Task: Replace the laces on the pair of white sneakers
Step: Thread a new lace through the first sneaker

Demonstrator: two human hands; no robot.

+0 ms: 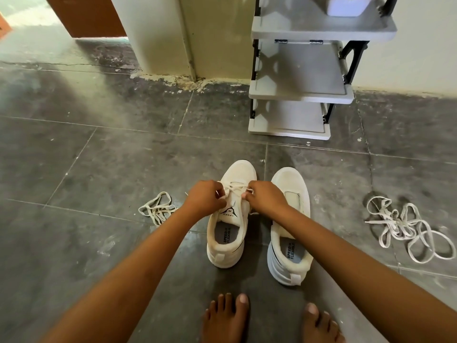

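- The fingers [220, 194] of the left hand [205, 198] are curled in and pinch one side of the lace [235, 188]. The right hand [267, 199] mirrors this, its fingers [248, 194] pinching the other side, probably so both ends pull evenly across the eyelets.
- The laced sneaker [230, 219] stands in the lower centre of the frame, heel toward the person and toe away. This puts the eyelet rows straight under both hands.
- Only the rows nearest the toe carry lace, and the tongue below them is bare. I judge the lacing of this shoe to be at an early row, though I cannot tell whether the lace is going in or coming out.
- The bare sneaker [290, 219] stands just beside it to the right, parallel. It has no lace at all and its tongue is exposed, so it seems to be waiting its turn.
- A small lace heap [157, 207] lies on the floor [99, 157] at the left of the frame, near the left forearm. A larger lace tangle [405, 226] lies at the right edge, well apart from the shoes. Keeping the two apart probably stops old and new mixing, but I cannot tell which is which.
- The person's bare feet [227, 318] sit at the bottom edge, just behind the heels.
- A grey shelf rack [296, 90] stands against the wall at the upper right.
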